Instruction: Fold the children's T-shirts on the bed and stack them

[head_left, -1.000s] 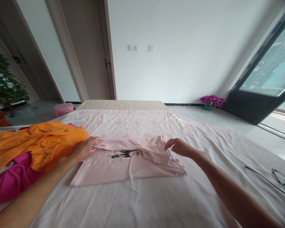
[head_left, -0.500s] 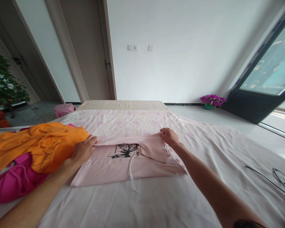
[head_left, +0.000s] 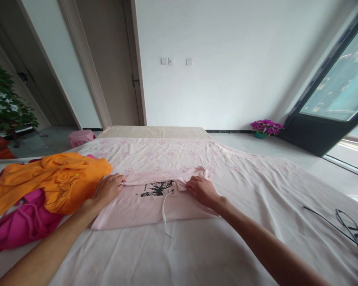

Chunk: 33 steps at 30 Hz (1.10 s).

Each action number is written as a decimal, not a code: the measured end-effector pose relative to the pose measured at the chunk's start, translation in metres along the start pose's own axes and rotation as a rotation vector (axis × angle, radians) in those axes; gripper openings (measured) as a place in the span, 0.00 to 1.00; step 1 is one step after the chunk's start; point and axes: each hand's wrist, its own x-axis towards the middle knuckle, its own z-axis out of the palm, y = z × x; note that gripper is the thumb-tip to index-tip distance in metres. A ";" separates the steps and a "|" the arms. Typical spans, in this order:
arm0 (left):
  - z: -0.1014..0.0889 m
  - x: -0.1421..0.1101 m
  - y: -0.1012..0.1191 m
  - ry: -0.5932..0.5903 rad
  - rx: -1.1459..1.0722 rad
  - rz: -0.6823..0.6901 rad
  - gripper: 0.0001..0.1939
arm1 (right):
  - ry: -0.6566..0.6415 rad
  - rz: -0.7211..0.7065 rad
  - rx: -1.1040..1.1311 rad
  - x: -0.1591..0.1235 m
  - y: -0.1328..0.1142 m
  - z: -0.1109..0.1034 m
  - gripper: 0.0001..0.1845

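A: Where do we have the pink T-shirt (head_left: 131, 216)?

B: It lies folded on the bed (head_left: 179, 258), about midway between the left and right edges and well short of the far edge. Its black print (head_left: 159, 189) faces up, and a loose fold runs along the side away from us.

A: And our left hand (head_left: 110, 188)?

B: We have its fingers clamped on the left end of that fold, just beside the orange garment (head_left: 64, 178).

A: Our right hand (head_left: 202, 190)?

B: Its fingers are together and curled down on the shirt's right part, touching the cloth. We cannot tell whether they pinch it, since the thumb is hidden. Some bunched fabric pokes out beyond the knuckles.

A: We also see a white cord (head_left: 164, 214).

B: Yes, it crosses the shirt and trails past the near hem onto the patterned sheet (head_left: 247, 234).

A: What else lies on the bed?

B: Toward the left edge, we see the orange garment heaped on a magenta one (head_left: 26, 222). Over to the right, near the corner closest to us, dark-framed eyeglasses (head_left: 347, 226) rest with one temple stretched toward the shirt.
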 end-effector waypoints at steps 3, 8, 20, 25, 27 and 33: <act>0.005 -0.003 -0.003 0.004 -0.015 -0.013 0.14 | 0.039 0.028 0.280 0.000 0.018 -0.006 0.11; -0.003 -0.005 0.005 -0.006 -0.023 -0.016 0.21 | -0.165 0.028 0.499 -0.001 0.035 -0.013 0.16; 0.029 0.002 0.071 -0.025 -0.041 -0.022 0.27 | -0.139 0.208 -0.225 0.013 0.052 0.037 0.38; 0.036 -0.020 0.038 -0.030 0.044 -0.018 0.31 | -0.205 0.301 -0.304 0.006 0.082 0.030 0.37; 0.032 -0.027 0.035 -0.003 0.035 -0.009 0.30 | -0.179 0.297 -0.312 0.008 0.070 0.022 0.36; 0.028 -0.038 0.033 0.040 -0.066 0.015 0.27 | -0.045 -0.037 -0.131 -0.002 0.012 0.030 0.35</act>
